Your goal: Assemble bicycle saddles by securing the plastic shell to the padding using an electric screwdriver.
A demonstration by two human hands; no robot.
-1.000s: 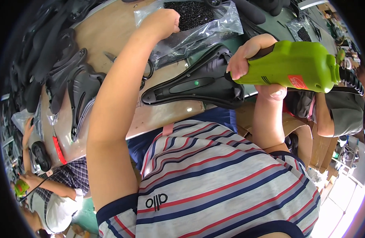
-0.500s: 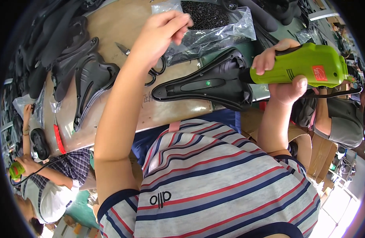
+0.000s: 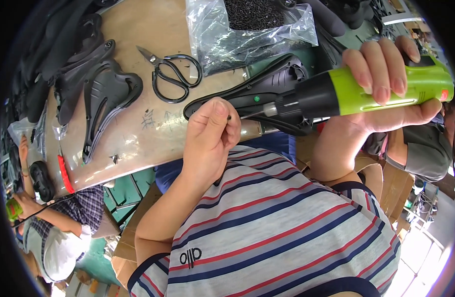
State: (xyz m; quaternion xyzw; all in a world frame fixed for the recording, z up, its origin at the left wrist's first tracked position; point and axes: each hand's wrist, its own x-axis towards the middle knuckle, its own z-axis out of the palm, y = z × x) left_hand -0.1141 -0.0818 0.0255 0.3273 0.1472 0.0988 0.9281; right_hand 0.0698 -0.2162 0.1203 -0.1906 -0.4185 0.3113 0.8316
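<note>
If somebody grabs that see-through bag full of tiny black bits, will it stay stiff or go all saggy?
Probably saggy: the clear plastic bag lies crumpled and wrinkled on the table. The heap of small black pieces inside looks loose, so it would likely shift and slump. It may also feel heavy for its size, being well filled.

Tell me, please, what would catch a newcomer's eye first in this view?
The bright green power screwdriver, gripped in the right hand at upper right, points at a black bicycle saddle. The left hand pinches a small dark screw near its tip. Black scissors lie on the brown table.
</note>
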